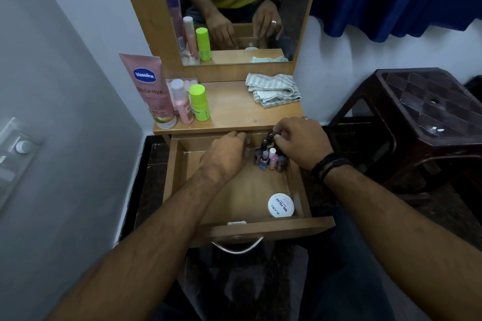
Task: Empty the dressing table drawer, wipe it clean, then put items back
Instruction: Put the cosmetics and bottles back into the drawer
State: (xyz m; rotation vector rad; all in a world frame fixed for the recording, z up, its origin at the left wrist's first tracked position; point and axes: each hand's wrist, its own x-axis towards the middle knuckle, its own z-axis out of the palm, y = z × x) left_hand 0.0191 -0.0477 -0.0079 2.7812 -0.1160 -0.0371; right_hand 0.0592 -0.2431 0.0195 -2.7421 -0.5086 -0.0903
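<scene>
At frame centre, the right hand (300, 142) pinches a nail polish bottle (270, 138) by its cap; small, seemingly glass, breakable. The left hand (227, 154) grip is hidden.

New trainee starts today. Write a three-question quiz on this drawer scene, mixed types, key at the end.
1. True or false: the striped cloth lies inside the drawer.
2. Which hand's fingers touch a dark bottle cap? A) left B) right
3. Fill in: the white round jar sits in the drawer's front-____ corner.

Key: 1 false, it lies on the tabletop. 2 B, the right hand; the left hand is beside the small bottles. 3 right.
</scene>
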